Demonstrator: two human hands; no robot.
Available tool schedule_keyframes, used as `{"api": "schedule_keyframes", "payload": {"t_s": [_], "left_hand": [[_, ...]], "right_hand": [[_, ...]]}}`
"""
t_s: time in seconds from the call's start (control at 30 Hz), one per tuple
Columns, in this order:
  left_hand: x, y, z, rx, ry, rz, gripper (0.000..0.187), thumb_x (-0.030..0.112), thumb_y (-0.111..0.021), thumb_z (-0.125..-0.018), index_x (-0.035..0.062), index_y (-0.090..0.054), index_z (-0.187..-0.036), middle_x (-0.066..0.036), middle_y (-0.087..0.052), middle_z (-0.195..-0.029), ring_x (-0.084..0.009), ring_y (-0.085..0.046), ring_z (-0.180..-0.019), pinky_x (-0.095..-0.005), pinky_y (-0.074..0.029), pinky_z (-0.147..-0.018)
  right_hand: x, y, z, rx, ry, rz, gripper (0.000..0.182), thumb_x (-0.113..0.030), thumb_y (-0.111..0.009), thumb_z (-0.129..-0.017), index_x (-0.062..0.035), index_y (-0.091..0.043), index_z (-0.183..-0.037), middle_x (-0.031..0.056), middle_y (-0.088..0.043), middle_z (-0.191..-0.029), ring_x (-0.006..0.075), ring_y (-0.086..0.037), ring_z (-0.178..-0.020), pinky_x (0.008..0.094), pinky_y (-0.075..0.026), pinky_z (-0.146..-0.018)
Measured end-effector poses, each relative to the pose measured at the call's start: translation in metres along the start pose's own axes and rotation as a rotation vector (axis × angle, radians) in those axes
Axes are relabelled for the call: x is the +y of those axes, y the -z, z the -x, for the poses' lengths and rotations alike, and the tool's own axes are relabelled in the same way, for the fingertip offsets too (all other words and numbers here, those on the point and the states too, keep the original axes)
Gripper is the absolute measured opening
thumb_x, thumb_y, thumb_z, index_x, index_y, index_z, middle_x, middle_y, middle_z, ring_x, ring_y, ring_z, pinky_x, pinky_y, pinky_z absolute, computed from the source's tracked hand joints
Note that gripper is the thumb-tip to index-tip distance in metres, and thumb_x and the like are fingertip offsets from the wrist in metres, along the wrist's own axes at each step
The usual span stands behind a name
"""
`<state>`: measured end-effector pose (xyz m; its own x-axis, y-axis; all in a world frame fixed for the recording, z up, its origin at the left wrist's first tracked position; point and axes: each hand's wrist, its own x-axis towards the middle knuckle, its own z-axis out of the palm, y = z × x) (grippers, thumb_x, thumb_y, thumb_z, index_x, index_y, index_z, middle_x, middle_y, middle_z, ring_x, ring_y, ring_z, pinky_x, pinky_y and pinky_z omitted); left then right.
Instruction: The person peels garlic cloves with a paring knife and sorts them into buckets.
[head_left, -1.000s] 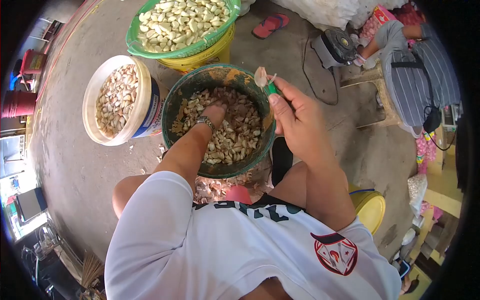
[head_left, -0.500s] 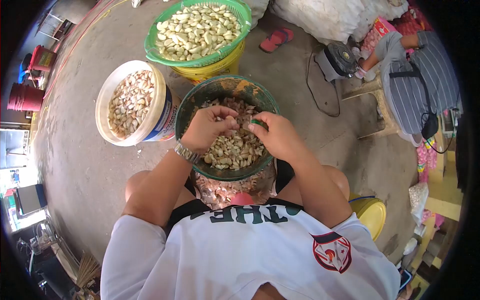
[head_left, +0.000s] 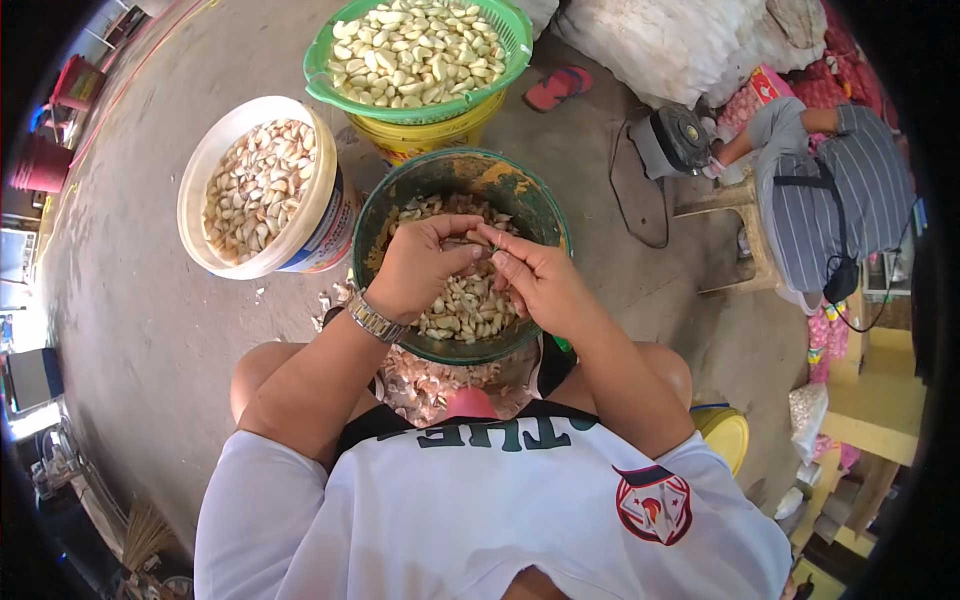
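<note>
My left hand (head_left: pixel 428 262), with a metal watch at the wrist, is over the dark green tub (head_left: pixel 552 205), its fingers pinched on a garlic clove (head_left: pixel 480 240). My right hand (head_left: pixel 535 278) meets it there, its thumb and fingers pressed together beside the clove; a thin edge shows between them, too small to make out. Beneath both hands, garlic cloves (head_left: pixel 462 308) and loose skins lie in the tub. A white bucket (head_left: pixel 325 165) of unpeeled cloves stands at the left. Behind the tub, a green basket (head_left: pixel 520 50) of peeled cloves rests on a yellow bucket (head_left: pixel 430 135).
Garlic skins (head_left: pixel 425 382) litter the floor between my knees. A red slipper (head_left: pixel 556 88) lies beyond the tub. At the right, a person (head_left: pixel 835 190) sits by a plastic stool (head_left: pixel 745 215) and a scale-like device (head_left: pixel 675 140). A yellow-lidded bucket (head_left: pixel 724 438) stands near my right knee.
My hands have come together, the right one moving in toward the left. The view has shifted slightly. The green-handled item seen at my right fingers is no longer clearly visible there.
</note>
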<state>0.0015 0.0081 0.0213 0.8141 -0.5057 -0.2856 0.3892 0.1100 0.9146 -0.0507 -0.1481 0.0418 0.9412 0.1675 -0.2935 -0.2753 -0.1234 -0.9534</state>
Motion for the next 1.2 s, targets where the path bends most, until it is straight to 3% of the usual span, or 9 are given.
{"api": "schedule_keyframes", "payload": {"t_s": [0.13,0.4,1.2], "left_hand": [[0.002,0.0,0.001,0.06,0.021,0.069,0.024,0.003,-0.058,-0.077,-0.0023,-0.054,-0.099,-0.004,-0.058,-0.084,-0.0072,-0.054,-0.068,-0.0185,-0.044,-0.059],[0.002,0.004,0.0,0.058,0.006,0.061,0.02,0.004,-0.06,-0.075,-0.0015,-0.056,-0.095,-0.004,-0.059,-0.083,-0.0075,-0.055,-0.068,-0.0178,-0.044,-0.057],[0.005,-0.012,-0.002,0.173,-0.023,-0.018,0.016,0.009,-0.062,-0.075,-0.0029,-0.057,-0.085,-0.005,-0.059,-0.074,-0.0063,-0.053,-0.059,-0.017,-0.043,-0.05]], "right_hand": [[0.0,0.002,-0.003,0.025,-0.067,-0.038,0.032,-0.015,-0.043,-0.087,-0.0089,-0.046,-0.119,0.001,-0.05,-0.067,0.0044,-0.041,-0.044,0.0171,-0.035,-0.041],[-0.001,0.006,-0.004,0.005,-0.002,-0.178,0.031,-0.013,-0.044,-0.087,-0.0076,-0.046,-0.117,0.0019,-0.051,-0.068,0.0049,-0.042,-0.044,0.0177,-0.035,-0.04],[0.002,0.011,-0.002,-0.022,-0.021,-0.171,0.033,-0.012,-0.045,-0.086,-0.0082,-0.045,-0.119,0.0028,-0.055,-0.073,0.0064,-0.047,-0.048,0.0197,-0.04,-0.042]]}}
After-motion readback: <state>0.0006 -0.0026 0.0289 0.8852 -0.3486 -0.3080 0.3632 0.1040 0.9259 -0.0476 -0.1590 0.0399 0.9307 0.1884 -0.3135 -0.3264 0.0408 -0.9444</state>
